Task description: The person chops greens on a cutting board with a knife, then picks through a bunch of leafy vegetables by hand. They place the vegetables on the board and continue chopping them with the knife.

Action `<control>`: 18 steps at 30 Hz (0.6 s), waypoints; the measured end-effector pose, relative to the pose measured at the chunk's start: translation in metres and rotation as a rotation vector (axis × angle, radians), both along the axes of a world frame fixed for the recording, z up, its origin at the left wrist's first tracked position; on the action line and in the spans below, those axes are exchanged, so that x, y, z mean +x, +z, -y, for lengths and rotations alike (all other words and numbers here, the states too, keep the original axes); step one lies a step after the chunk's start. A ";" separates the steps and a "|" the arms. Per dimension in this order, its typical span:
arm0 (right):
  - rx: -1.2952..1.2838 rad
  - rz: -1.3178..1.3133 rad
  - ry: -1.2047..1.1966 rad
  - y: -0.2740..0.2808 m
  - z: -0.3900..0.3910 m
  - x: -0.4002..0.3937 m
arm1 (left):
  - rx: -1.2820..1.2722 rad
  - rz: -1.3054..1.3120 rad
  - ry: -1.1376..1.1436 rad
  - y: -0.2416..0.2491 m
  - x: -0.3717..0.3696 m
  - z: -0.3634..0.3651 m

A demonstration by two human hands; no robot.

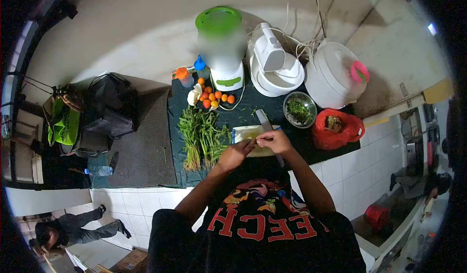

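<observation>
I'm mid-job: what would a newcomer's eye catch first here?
Probably the red bag at the right end of the dark cloth, then the green-topped appliance at the back. Leafy greens lie left of the board, where the left hand and right hand sit close together.

My table [243,118], dark-green cloth on top; it carries leafy greens [192,132]; small tomatoes [212,96]; a blender [226,78]; a cutting board [245,134].

Wall [160,35]: pale behind the table, crossed by a broad, curved shadow edge
Table [272,103]: dark green covering, textured grey mat [151,141] toward the left
Floor [348,163]: white square tiles
Light [432,29]: small bright spot, far upper right
</observation>
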State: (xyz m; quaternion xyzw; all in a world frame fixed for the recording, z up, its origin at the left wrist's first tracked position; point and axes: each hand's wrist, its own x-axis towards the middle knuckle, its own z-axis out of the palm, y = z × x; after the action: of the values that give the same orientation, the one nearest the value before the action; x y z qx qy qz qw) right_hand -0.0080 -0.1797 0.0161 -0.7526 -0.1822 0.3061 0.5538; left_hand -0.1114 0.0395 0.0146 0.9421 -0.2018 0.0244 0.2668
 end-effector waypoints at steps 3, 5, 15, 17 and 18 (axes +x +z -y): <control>0.079 -0.076 -0.041 -0.025 0.001 -0.001 | 0.105 0.117 -0.038 -0.035 0.004 -0.001; 0.142 -0.141 -0.095 -0.038 0.005 -0.014 | -0.174 -0.111 0.055 -0.043 0.016 0.009; -0.818 0.659 -0.265 -0.108 0.056 -0.074 | -0.253 -0.027 0.199 -0.113 0.033 0.027; -0.804 1.000 -0.221 -0.107 0.056 -0.070 | -0.250 0.004 0.187 -0.114 0.037 0.034; -0.809 0.992 -0.217 -0.102 0.054 -0.070 | -0.315 0.032 0.199 -0.108 0.037 0.038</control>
State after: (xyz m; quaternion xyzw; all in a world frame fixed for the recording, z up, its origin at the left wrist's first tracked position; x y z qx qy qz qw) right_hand -0.0781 -0.2341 -0.0856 -0.9680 -0.2095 -0.0909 0.1044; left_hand -0.0740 0.0013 -0.0932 0.9034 -0.1056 0.0968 0.4041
